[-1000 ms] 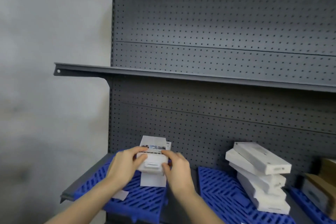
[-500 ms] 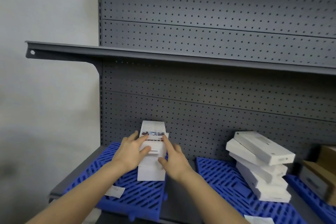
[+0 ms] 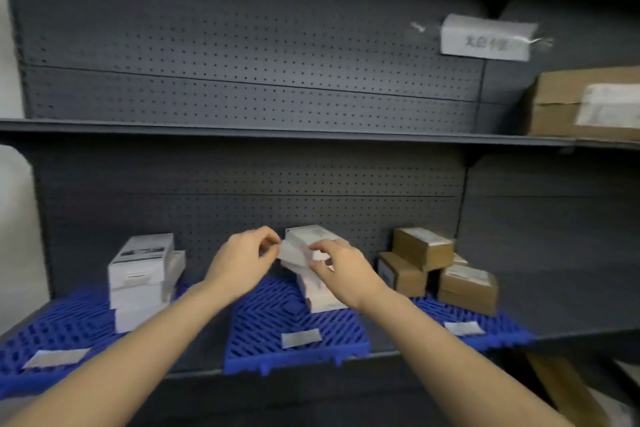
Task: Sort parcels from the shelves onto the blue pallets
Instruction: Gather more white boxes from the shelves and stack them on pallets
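Observation:
Three blue pallets lie on the lower shelf. The left pallet [image 3: 52,333] bears a stack of white boxes [image 3: 142,274]. On the middle pallet [image 3: 277,315] stands a second, leaning stack of white boxes [image 3: 322,295]. My left hand [image 3: 242,262] pinches the left corner of an upper white box [image 3: 294,253] in that stack. My right hand [image 3: 341,269] grips the same box from the right, fingers curled over it. The right pallet [image 3: 498,329] carries several brown cartons [image 3: 464,284]. The picture is blurred by motion.
A large brown carton [image 3: 581,104] sits on the upper shelf [image 3: 242,130] at the right. A white paper label [image 3: 485,40] is taped to the pegboard back. Small white slips [image 3: 299,338] lie on each pallet's front. A white wall is at the far left.
Both hands let go of the left stack and moved right to the middle stack. The view swung right, bringing the brown cartons and upper-shelf carton into sight.

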